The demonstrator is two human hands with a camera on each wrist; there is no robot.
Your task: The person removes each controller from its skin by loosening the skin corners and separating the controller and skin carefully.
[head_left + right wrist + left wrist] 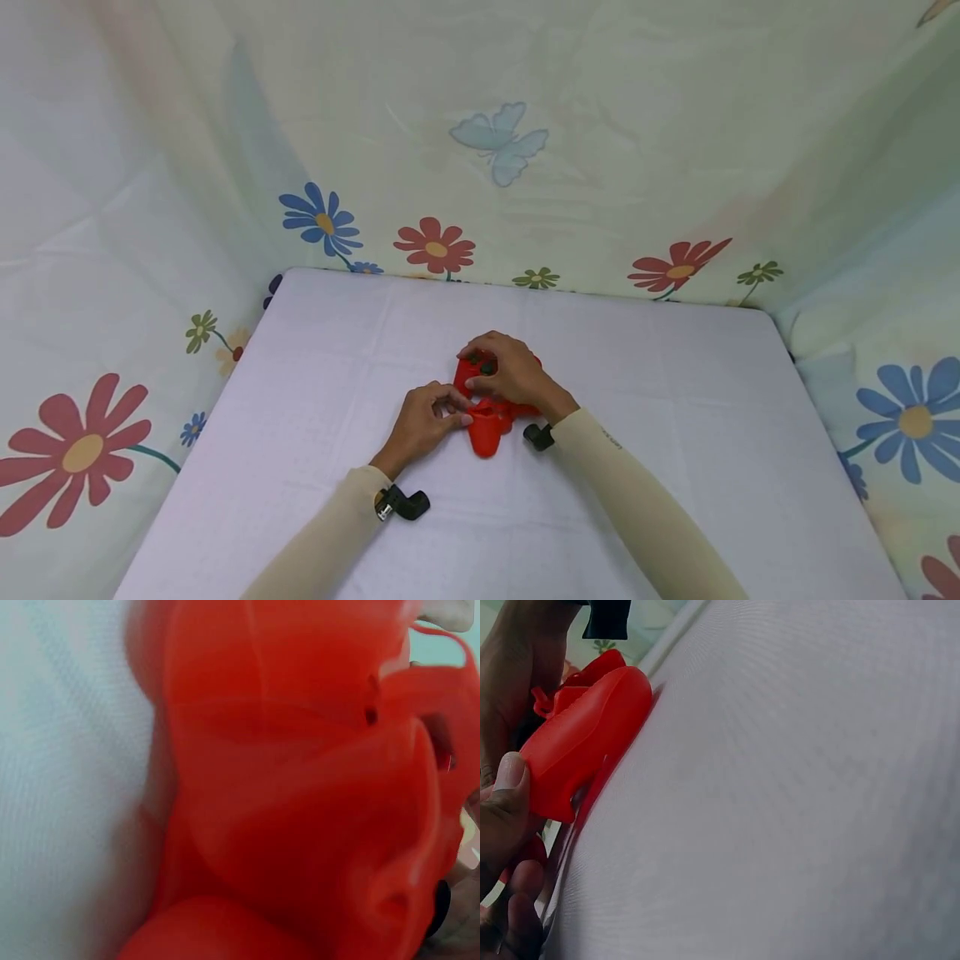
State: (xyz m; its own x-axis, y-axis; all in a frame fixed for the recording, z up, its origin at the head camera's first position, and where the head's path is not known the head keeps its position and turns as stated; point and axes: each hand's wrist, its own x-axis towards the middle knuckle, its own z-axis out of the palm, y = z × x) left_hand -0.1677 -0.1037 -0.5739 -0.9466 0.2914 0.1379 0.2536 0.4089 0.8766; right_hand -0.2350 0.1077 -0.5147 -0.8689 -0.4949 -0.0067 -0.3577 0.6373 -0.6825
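A soft red silicone controller cover (485, 437), partly folded, lies near the middle of the white-covered table. Its rounded grip (592, 727) points toward the person. My left hand (422, 423) pinches the cover's left edge between thumb and fingers. Just beyond it, my right hand (516, 372) grips a game controller (463, 382), red with dark thumbsticks. The palm and fingers hide much of the controller. Close up in the right wrist view, the red material (262, 787) shows bends and a raised edge.
White cloth covers the table (675, 433). A hanging curtain (375, 108) printed with flowers and a butterfly closes off its back and sides. Black wrist cameras (405, 503) sit on both wrists, the right one close to the cover.
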